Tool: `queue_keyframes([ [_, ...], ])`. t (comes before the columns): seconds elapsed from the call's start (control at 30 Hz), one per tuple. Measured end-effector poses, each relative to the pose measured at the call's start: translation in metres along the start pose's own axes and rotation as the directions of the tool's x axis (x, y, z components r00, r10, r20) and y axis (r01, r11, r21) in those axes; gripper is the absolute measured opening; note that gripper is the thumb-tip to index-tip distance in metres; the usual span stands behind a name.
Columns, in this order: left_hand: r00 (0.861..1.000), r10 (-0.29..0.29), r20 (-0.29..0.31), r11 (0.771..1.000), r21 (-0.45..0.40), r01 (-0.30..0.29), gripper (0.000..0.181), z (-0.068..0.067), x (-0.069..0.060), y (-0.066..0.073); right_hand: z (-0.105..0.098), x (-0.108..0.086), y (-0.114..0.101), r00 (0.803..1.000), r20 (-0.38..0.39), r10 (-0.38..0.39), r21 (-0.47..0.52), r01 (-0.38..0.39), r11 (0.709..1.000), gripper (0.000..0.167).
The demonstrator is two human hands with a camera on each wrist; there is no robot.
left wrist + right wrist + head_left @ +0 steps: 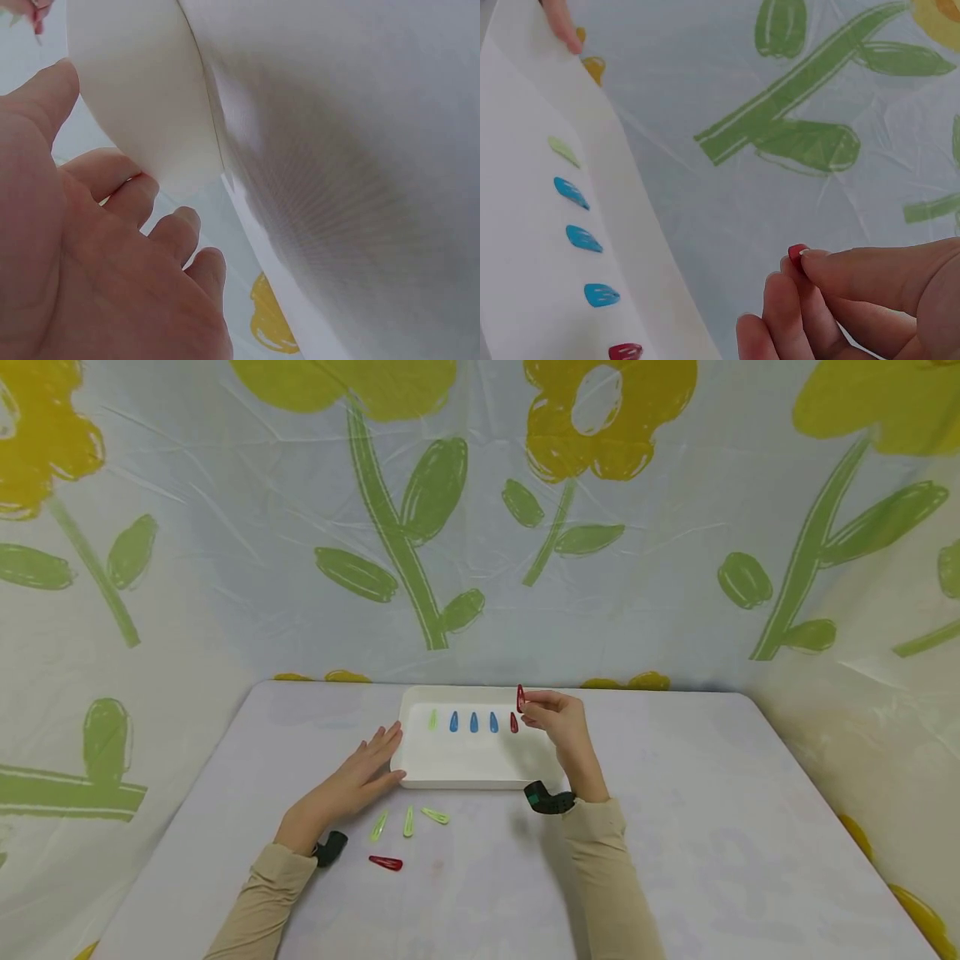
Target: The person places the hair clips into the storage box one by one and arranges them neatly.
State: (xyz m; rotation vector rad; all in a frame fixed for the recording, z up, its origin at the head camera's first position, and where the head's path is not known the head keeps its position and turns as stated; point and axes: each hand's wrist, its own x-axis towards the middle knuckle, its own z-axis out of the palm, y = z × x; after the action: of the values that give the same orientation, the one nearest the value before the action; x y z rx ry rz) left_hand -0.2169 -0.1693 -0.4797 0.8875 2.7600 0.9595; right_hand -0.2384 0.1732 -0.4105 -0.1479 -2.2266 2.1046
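Behind and beside the work area, a pale backdrop (480,635) carries printed yellow flowers with green stems and leaves. Before it lies the white table (675,860), on which a shallow white tray (465,760) rests near the far edge. Two beige sleeves (611,877) reach in from the near side, each wrist bearing a dark device (550,799). The left hand (356,781), its fingers extended and thumb apart, touches the left end of the tray and grasps no clip. The right hand (561,722) pinches a red hair clip (520,697) between thumb and fingertips, raised above the tray's right part. Along the tray's far half stands a spaced row, from left to right: one pale green clip (432,719), three blue clips (474,722) and one dark red clip (513,722). On the table, in front of the tray, three light green clips (408,822) lie at differing angles; nearer the person, another red clip (386,863) lies roughly crosswise, its wider end to the right.
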Motion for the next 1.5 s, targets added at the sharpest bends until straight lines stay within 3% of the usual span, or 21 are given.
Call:
queue_keyframes([
  [0.27,1.000,0.001,0.005,1.000,-0.014,-0.001,0.072,-0.001,-0.001,0.002,0.007,0.003,0.014,0.997,-0.023,0.079,-0.016,-0.080,0.997,0.023],
  [0.4,1.000,0.003,-0.002,1.000,-0.011,-0.003,0.072,0.000,0.000,0.001,0.009,0.006,0.022,0.996,-0.031,0.079,-0.024,-0.080,0.996,0.022],
  [0.63,1.000,0.002,-0.009,1.000,-0.004,-0.002,0.072,0.001,-0.001,0.000,0.010,0.009,0.033,0.996,-0.048,0.069,-0.169,-0.076,0.983,0.023],
  [0.77,1.000,-0.007,-0.002,1.000,-0.006,0.007,0.073,0.000,-0.001,-0.001,0.011,0.009,0.035,0.994,-0.036,0.099,-0.265,-0.105,0.958,0.025],
  [0.9,1.000,-0.019,0.010,1.000,-0.009,0.019,0.074,0.000,-0.001,-0.001,0.011,0.008,0.035,0.991,-0.021,0.134,-0.383,-0.132,0.914,0.025],
  [1.07,1.000,-0.020,0.014,1.000,-0.008,0.020,0.073,0.000,-0.001,0.000,0.011,0.006,0.033,0.987,-0.001,0.158,-0.463,-0.141,0.875,0.022],
  [1.5,1.000,-0.025,0.010,1.000,-0.006,0.025,0.074,0.000,-0.001,0.000,0.013,0.001,0.038,0.984,0.024,0.177,-0.511,-0.140,0.848,0.016],
])
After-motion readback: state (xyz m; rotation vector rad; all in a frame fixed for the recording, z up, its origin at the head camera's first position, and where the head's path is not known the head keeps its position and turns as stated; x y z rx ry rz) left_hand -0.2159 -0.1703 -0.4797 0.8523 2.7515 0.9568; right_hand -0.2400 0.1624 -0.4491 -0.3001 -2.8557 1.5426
